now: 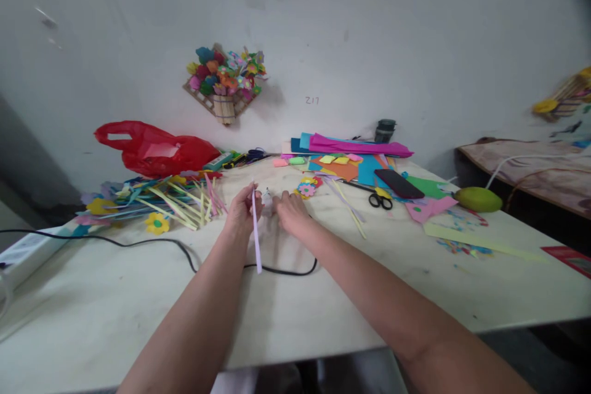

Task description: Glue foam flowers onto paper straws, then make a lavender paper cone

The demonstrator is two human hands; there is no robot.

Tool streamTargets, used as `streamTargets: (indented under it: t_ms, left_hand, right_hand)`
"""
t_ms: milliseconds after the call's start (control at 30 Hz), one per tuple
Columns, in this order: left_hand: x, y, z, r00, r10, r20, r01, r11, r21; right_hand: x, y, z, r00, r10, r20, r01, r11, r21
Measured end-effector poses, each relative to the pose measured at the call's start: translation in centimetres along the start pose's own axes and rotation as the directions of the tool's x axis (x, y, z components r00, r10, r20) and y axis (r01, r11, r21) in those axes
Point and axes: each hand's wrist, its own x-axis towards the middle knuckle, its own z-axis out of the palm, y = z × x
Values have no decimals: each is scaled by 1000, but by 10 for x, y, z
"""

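My left hand (242, 209) is pinched on a narrow lilac strip (257, 234), which hangs down toward the table's front edge. Close to its right, my right hand (290, 209) has its fingers curled down near the tabletop; what they hold is hidden. Between the two hands sits a small whitish, see-through thing (268, 198), too blurred to name. A black cord (286, 272) loops beneath both forearms and runs up toward my right hand. Just beyond that hand lie pink, yellow and red flower cut-outs (307, 188).
Coloured strips and flowers (180, 197) lie at left below a red plastic bag (157, 148). A white power strip (34, 255) is at the left edge. To the right are black-handled scissors (380, 201), a phone (398, 184), coloured sheets (355, 145) and a green fruit (478, 199).
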Motion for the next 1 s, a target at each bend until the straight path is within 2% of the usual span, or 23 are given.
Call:
streamTargets:
  t_ms: [133,367,500,567,633,667,733,800,833,900,1000]
  left_hand:
    - [-2,3,0,1000,16,18,-16,1000,11]
    - [0,7,-4,999,44,-4,-44,999,-8]
    - [1,5,-6,997,82,-17,-80,992,95]
    - [2,1,-6,994,112,8,-111,975,192]
    - [2,-4,-6,990,130,57,-141,940,311]
    - [2,-7,-5,988,130,83,-152,914,376]
    - [3,-11,-4,985,121,121,-166,850,500]
    - [4,-15,-5,982,121,142,-183,782,596]
    - [5,-16,-5,981,123,150,-191,752,631]
    - [6,-19,-7,979,124,165,-203,706,678]
    - [7,-21,-9,976,130,178,-218,664,715]
  right_hand:
    - [2,1,4,998,60,6,-60,998,2]
    - [1,10,8,996,62,-57,-61,998,24]
    - [0,25,4,975,220,-40,-214,971,107]
    - [1,36,2,945,327,-22,-313,921,232]
    - [3,48,1,902,432,8,-391,809,438]
    - [2,53,1,889,455,41,-396,723,566]
    - [-1,62,1,858,492,147,-390,436,811]
    - [-7,70,0,854,458,249,-345,140,928]
    - [-11,74,-1,863,425,273,-317,36,948]
    - [-17,80,-3,895,344,283,-274,-74,959]
    - [-25,89,-6,926,253,280,-256,-126,958]
